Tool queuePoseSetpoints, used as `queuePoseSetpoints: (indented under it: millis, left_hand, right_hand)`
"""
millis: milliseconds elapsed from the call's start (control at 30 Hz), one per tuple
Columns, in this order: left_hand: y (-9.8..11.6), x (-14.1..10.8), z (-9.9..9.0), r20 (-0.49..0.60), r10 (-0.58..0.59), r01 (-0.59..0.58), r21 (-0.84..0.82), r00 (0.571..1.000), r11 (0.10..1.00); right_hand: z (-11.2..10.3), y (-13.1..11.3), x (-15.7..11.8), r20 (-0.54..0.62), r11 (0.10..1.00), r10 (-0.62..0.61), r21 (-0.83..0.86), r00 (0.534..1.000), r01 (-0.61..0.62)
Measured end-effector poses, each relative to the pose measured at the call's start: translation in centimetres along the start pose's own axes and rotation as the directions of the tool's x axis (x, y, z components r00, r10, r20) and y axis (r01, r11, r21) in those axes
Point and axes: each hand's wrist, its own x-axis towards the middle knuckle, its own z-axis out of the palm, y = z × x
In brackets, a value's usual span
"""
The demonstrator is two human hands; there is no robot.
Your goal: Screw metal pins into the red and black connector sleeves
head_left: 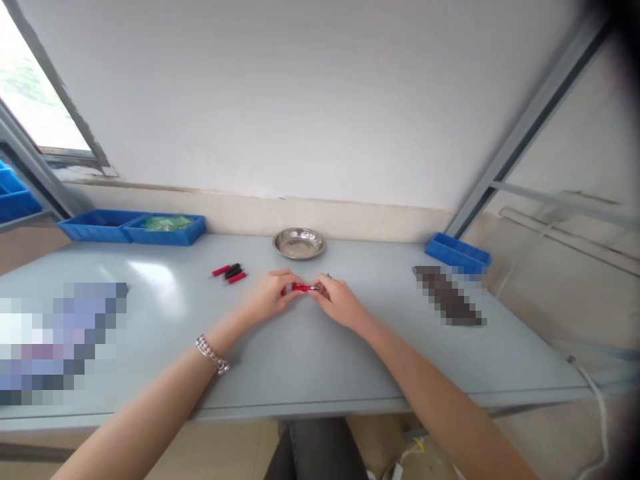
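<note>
Window (43, 90): blown out to white at upper left, a faint green smear inside; daylight enters here.
Wall (280, 100): softly lit, pale grey, duller toward the upper right.
Tabletop (310, 367): bright glare patch at left; faint, soft shadow beside the left forearm (150, 403).
Steel dish (299, 248): small glints.
Red pen (303, 289): fine detail soft.
Right edge: black, blurred vignette.
Lens: wide-angle, forearms stretched toward the bottom.
Pixelation: coarse blocks over patches at both sides.
</note>
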Motion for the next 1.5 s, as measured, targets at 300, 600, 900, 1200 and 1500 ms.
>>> queuePoseSetpoints:
  millis: [300,600,900,1200,1500]
  left_hand:
    - [0.33,0.02,-0.08,-0.007,-0.008,0.008,-0.020,1.000,1.000]
    - [0.11,-0.02,-0.05,-0.023,-0.007,0.007,-0.005,1.000,1.000]
    - [0.24,-0.04,-0.15,-0.011,0.003,-0.003,-0.007,1.000,1.000]
    - [0.36,0.01,-0.09,0.003,0.026,-0.026,-0.006,1.000,1.000]
    - [0.34,0.04,0.03,-0.012,0.034,-0.034,0.010,0.999,0.999]
  right_hand:
    - [-0.44,0.00,0.07,-0.011,0.995,0.054,-0.086,0.998,-0.055]
    - [-0.47,0.09,0.22,-0.030,0.992,-0.022,-0.126,0.999,0.018]
    - [-0.39,-0.16,0.16,-0.026,0.994,-0.056,-0.100,0.998,0.053]
    - [-0.27,0.08,0.26,0.023,0.998,0.022,-0.063,0.999,-0.021]
    - [-0.02,0.17,0.34,0.005,0.998,0.059,-0.016,0.998,-0.059]
